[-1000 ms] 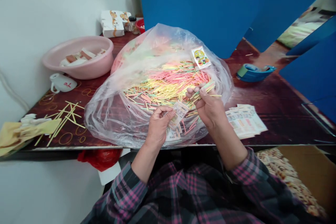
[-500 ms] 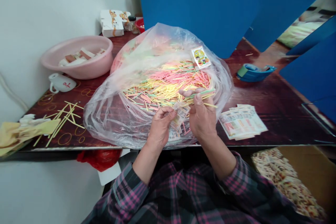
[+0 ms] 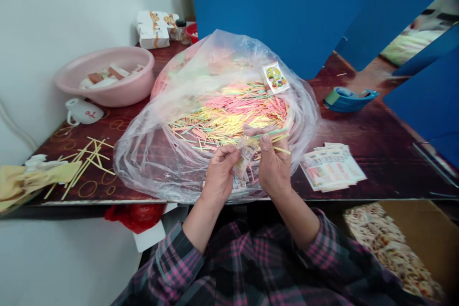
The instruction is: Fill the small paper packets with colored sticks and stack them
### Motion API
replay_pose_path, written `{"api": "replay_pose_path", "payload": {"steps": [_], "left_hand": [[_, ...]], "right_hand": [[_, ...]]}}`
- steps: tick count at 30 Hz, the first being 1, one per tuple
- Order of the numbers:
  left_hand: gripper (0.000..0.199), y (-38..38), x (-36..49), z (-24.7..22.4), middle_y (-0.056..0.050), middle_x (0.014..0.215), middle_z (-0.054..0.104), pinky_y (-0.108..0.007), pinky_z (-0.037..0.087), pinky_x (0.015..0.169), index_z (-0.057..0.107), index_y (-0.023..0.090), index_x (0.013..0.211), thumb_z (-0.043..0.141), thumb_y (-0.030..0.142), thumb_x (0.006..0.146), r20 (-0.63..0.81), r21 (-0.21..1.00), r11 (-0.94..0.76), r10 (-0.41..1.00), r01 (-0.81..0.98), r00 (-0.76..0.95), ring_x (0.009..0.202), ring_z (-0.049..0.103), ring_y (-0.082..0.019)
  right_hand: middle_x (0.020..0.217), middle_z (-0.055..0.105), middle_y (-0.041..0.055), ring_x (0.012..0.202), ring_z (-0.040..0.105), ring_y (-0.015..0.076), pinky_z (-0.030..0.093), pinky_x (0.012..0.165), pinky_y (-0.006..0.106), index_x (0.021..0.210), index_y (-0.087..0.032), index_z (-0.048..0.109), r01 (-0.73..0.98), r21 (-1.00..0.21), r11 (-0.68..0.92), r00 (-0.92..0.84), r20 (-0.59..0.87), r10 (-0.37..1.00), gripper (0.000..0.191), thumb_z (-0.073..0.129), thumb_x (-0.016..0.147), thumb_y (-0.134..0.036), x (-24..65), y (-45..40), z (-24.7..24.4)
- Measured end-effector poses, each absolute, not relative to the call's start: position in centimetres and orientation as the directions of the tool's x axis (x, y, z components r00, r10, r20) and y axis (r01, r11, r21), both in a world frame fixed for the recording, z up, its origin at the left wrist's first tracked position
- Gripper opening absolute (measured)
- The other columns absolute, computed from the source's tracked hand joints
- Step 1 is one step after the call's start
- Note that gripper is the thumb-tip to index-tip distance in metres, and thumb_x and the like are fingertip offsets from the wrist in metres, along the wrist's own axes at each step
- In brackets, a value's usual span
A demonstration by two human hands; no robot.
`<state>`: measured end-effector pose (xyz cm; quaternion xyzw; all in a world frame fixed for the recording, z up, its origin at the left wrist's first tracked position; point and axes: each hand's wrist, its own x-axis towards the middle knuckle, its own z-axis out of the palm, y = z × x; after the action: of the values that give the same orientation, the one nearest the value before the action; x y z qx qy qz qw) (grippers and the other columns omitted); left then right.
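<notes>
Left hand [image 3: 219, 172]: thumb and fingertips pinching a printed sachet [image 3: 244, 164] by its left side, apparently to leave its other side accessible. Right hand [image 3: 274, 169]: thumb pressing a few coloured sticks [image 3: 280, 137] against the fingers, ends projecting, likely to keep them bunched; fingertips beside the sachet, contact blurred. Clear plastic bag [image 3: 143, 162]: at the middle of the table's [image 3: 387, 158] near edge, open beneath the hands, presumably for short reach; inside, a heap of short sticks [image 3: 229, 114]. Small printed box [image 3: 275, 78]: on the bag's far right part. Flat sachets [image 3: 333, 167]: overlapped near the table's near edge, right of the bag, seemingly for easy picking.
</notes>
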<state>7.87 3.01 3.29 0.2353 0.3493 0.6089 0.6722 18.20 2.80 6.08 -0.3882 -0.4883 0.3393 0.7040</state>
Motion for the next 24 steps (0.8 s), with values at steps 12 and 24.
{"api": "replay_pose_path", "payload": {"steps": [12,24], "left_hand": [[0.03,3.7,8.5,3.1,0.003,0.078,0.065,-0.022,0.047,0.072,0.069,0.018,0.072,0.093,0.027,0.057,-0.129,0.801,0.071,0.99,-0.594,-0.056,0.072,0.058,-0.009],[0.033,5.3,8.4,3.2,0.003,0.077,0.065,-0.023,0.05,0.075,0.067,0.018,0.073,0.093,0.027,0.055,-0.118,0.79,0.036,0.989,-0.612,-0.093,0.073,0.059,-0.009]], "right_hand": [[0.127,0.073,0.0076,0.12,0.066,0.0221,0.05,0.106,0.045,0.137,-0.027,0.058,-0.206,-0.951,0.232,0.168,0.199,0.966,0.042,0.053,0.1,-0.046,18.9,3.2,5.2],[0.133,0.07,0.0068,0.124,0.064,0.022,0.045,0.113,0.044,0.126,-0.026,0.068,0.083,-0.961,0.263,0.126,0.272,0.954,0.049,0.055,0.095,-0.061,21.0,4.8,5.4]]}}
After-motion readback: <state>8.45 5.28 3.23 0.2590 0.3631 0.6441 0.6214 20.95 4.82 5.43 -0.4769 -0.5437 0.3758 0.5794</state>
